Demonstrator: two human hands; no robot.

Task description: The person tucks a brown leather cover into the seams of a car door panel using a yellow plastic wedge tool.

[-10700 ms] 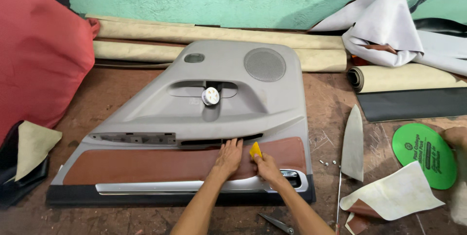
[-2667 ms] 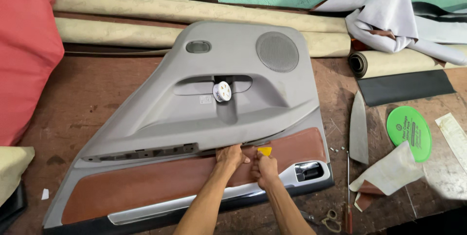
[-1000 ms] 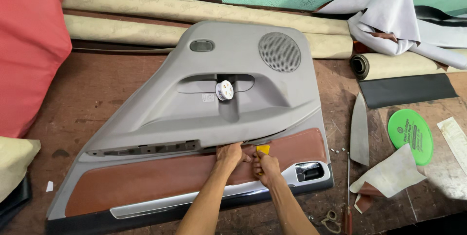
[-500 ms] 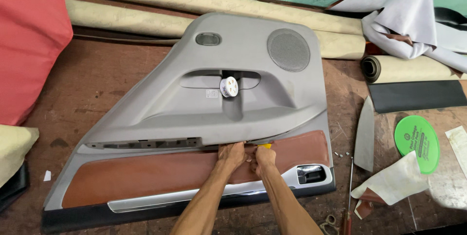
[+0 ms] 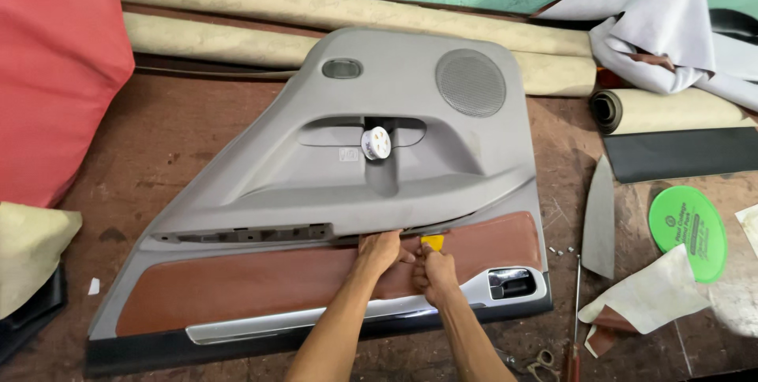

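A grey car door panel (image 5: 410,105) lies flat on the brown workbench, with a brown leather insert (image 5: 260,287) along its lower half. My left hand (image 5: 381,249) presses on the top edge of the insert, fingers at the seam under the grey armrest. Just to its right, my right hand (image 5: 433,271) grips a small yellow trim tool (image 5: 432,243) whose tip sits in that seam. A small white round cap (image 5: 376,143) rests in the panel's handle recess.
A red cushion (image 5: 55,74) lies at the left, beige fabric rolls (image 5: 332,15) at the back, grey cloth (image 5: 671,26) at the back right. A green round lid (image 5: 688,232), fabric scraps (image 5: 643,295), a black strip (image 5: 679,153), scissors (image 5: 537,362) and small screws (image 5: 559,251) lie at the right.
Both hands have stayed at the seam between insert and armrest, shifting only slightly. The camera view has drifted, so the panel sits a little differently in frame.
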